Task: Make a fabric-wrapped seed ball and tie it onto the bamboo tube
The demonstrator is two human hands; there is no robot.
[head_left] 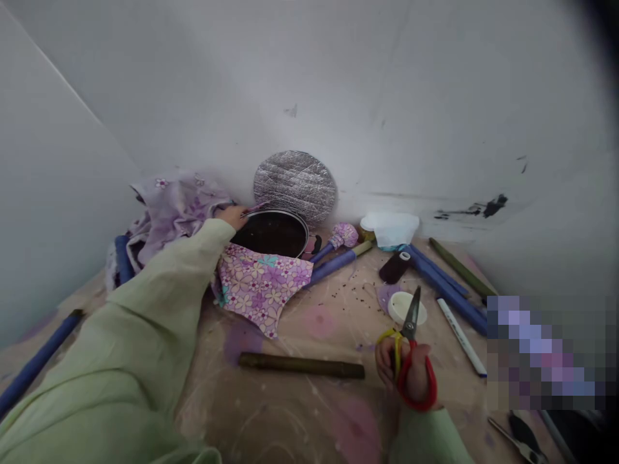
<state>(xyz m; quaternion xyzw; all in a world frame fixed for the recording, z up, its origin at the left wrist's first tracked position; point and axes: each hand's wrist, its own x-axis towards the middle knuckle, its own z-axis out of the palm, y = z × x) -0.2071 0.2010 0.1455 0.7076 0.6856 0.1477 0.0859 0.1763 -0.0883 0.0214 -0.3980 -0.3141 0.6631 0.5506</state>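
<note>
the right grip [387, 364] is clamped on a pair of red-handled scissors [411, 320], with the blades nearly together and pointing up and away. a yellow cord [387, 338] loops over the handles. the left grip [231, 217], at the end of a pale green sleeve [135, 328], is drawn together on a slim pink strip [255, 208], too small to identify, at the rim of a round dark pot [273, 233]. the scissors look steadiest with fingers well seated in the loops and points kept off the body; a light pinch seems best for the strip, so it does not drag on the rim.

just behind the left grip sits one pot, with one quilted silver disc [294, 187] leaning on the wall past it. two floral cloths lie nearby: a lilac one [174, 216] beside the left grip and a pink-purple one [261, 290] just below it. about six blue rods [449, 293] lie around, and one stuffed fabric ball [343, 235] sits between the grips. ahead of the right grip are two olive sticks [300, 365], one black spool [394, 267], one white lid [406, 308], one white marker [459, 335] and one white cloth [389, 229].
</note>
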